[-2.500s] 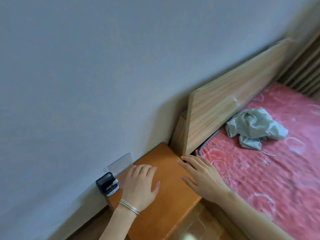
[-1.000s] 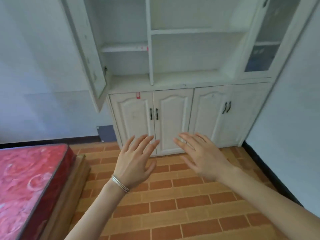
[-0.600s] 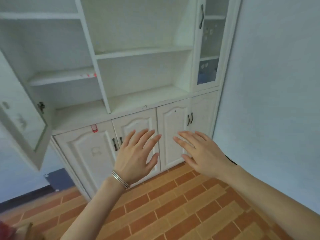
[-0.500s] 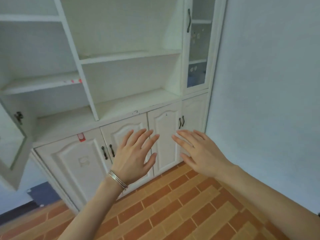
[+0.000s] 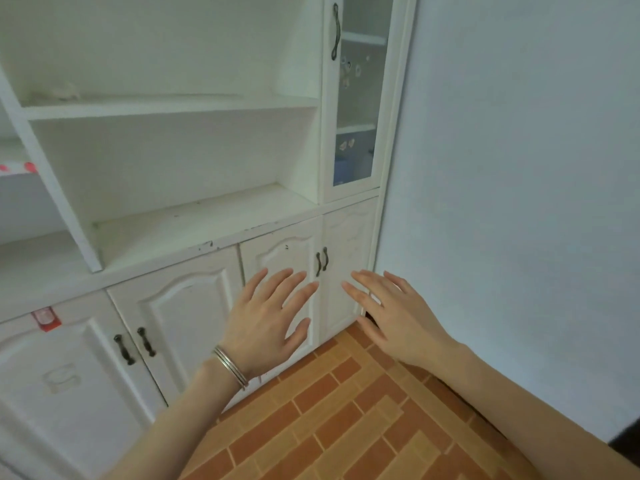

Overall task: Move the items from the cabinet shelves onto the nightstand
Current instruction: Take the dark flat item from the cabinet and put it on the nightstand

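A white cabinet [image 5: 207,237] fills the left and middle of the view, with open shelves above and shut lower doors. The open shelves show nothing standing on them. At the cabinet's right end a shut glass door [image 5: 356,98] shows a blue box [image 5: 349,164] dimly behind it. My left hand [image 5: 266,323], with bracelets on the wrist, hovers in front of the lower doors, fingers spread and holding nothing. My right hand [image 5: 391,313] hovers beside it, also spread and empty. The nightstand is out of view.
A pale blue wall [image 5: 519,202] stands close on the right. The floor [image 5: 346,427] is orange-brown brick tile. Dark handles [image 5: 322,263] sit on the lower doors. A red sticker [image 5: 45,318] marks the lower left door.
The view swung from the nightstand and bed round to the cabinet, then drew closer and shifted toward its right end. Both hands stayed spread and empty in front of me.
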